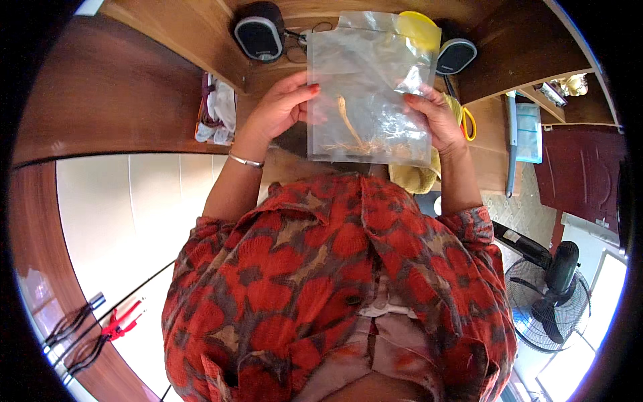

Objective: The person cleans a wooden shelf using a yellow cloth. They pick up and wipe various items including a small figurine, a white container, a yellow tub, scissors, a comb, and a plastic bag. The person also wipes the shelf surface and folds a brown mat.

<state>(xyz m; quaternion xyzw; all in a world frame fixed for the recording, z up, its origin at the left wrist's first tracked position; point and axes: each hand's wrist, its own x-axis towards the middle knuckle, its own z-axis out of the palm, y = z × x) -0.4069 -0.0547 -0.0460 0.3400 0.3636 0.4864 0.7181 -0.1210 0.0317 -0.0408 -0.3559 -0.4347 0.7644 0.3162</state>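
Observation:
A clear plastic pouch (pixel 371 65) hangs flat between my two hands, over the wooden desk. Inside it a pale, dried root-like stalk (pixel 343 113) leans above thin straw-coloured strands (pixel 369 146) along the lower edge. My left hand (pixel 287 104) pinches the pouch's left edge, thumb in front and fingers behind. On the right edge, my right hand (pixel 436 114) grips it the same way. Something round and yellow (pixel 419 27) shows behind the pouch's upper right corner. A yellow cloth (pixel 414 177) lies below and behind its lower right corner.
Two black speakers (pixel 259 37) (pixel 456 56) stand at the back. Yellow scissor handles (pixel 470 124) lie right of my right hand. A basket with white items (pixel 217 110) sits at left. Farther right are a blue packet (pixel 528 133) and a black fan (pixel 547 296).

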